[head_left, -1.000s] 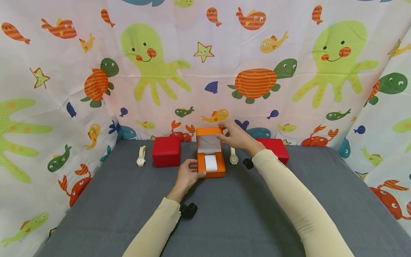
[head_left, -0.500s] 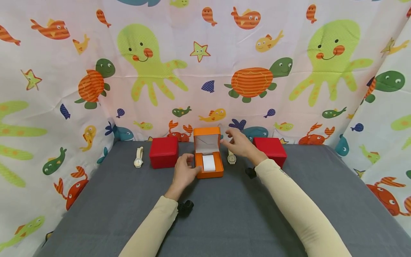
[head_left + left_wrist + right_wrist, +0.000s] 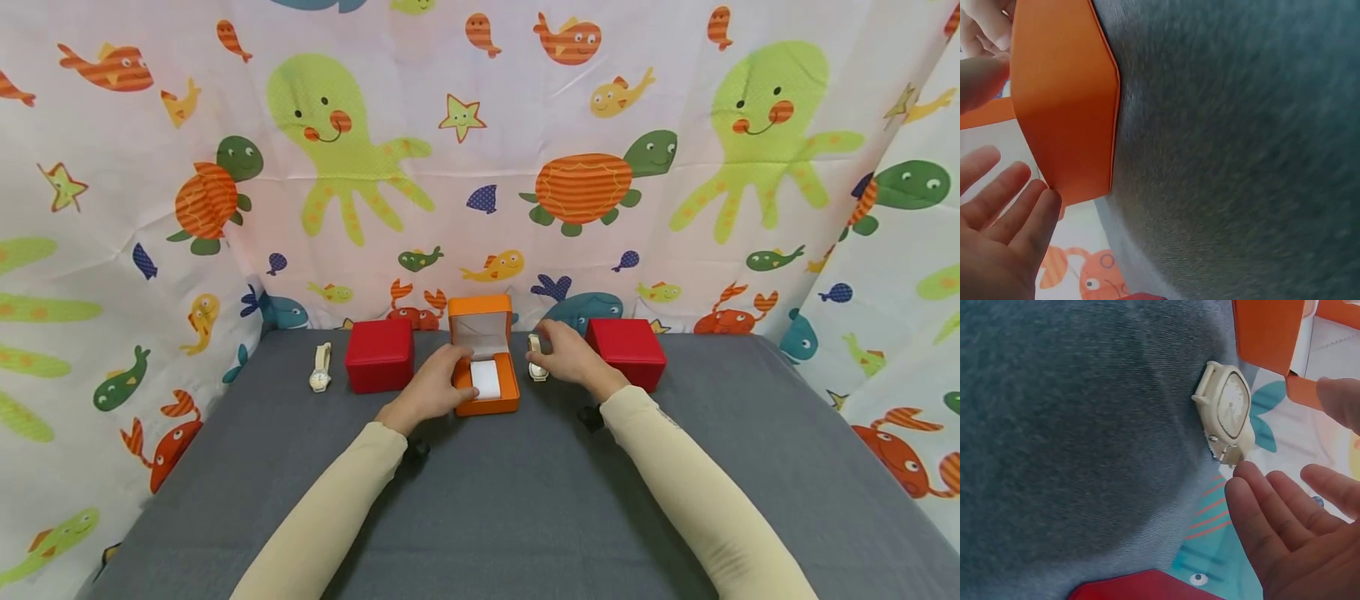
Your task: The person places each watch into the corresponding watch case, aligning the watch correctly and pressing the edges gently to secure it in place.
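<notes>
A: Where is the orange box [image 3: 491, 407]?
B: On the worktop [image 3: 495, 508], near the middle of its back edge. Its lid is raised toward that edge, and a white cushion [image 3: 485, 379] sits inside.

A: What is the left hand [image 3: 429, 387] doing?
B: It is at the box's left side. The fingers are spread and loose and grasp nothing, with the thumb well apart from them. They overlap the box in the left wrist view, but I can't tell whether they touch it.

A: And the right hand [image 3: 573, 357]?
B: Over the right watch [image 3: 1231, 405], its fingers extended and released. The tips are just beside the strap; I can't say whether they make contact.

A: Where does that watch lie?
B: On the worktop near the back edge, between the orange box and the right red box [image 3: 628, 352]. Its dial is toward the front edge.

A: What's on the other side?
B: The left red box [image 3: 379, 357], shut, just beside the orange one. Beyond it, toward the back left corner, lies the left watch [image 3: 320, 371], dial also toward the front edge.

A: And behind the back edge?
B: A pale curtain [image 3: 412, 75] printed with sea animals.
</notes>
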Tool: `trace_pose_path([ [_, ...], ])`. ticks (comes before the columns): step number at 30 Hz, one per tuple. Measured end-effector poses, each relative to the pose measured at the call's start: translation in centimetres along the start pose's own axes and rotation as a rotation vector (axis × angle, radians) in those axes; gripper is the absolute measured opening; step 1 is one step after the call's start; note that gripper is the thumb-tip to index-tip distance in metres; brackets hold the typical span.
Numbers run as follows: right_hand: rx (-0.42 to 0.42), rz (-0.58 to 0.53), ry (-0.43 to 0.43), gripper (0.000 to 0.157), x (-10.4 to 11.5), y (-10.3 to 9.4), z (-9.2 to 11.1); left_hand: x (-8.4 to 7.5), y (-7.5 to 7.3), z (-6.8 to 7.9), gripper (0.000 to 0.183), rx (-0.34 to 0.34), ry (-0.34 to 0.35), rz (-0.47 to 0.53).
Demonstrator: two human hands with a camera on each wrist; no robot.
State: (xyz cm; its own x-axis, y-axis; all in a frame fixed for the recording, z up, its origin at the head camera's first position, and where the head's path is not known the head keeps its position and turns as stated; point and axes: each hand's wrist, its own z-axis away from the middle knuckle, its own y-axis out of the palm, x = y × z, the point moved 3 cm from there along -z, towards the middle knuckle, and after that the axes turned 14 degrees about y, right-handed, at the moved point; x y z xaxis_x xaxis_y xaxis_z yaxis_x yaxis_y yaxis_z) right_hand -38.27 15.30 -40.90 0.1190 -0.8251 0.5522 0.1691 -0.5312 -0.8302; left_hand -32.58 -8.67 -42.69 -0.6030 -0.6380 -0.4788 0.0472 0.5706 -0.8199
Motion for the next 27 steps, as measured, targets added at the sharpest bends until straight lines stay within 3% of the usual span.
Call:
trace_pose_path([
  [13,0.043,0.051,0.033,0.065,-1.3,1.0,0.1,0.0,-0.1,-1.8,0.070,0.206,0.007,-0.064],
  [27,0.095,0.074,0.042,0.053,-1.5,1.4,-0.4,-0.5,-0.6,-3.3,0.063,0.300,0.014,-0.129],
])
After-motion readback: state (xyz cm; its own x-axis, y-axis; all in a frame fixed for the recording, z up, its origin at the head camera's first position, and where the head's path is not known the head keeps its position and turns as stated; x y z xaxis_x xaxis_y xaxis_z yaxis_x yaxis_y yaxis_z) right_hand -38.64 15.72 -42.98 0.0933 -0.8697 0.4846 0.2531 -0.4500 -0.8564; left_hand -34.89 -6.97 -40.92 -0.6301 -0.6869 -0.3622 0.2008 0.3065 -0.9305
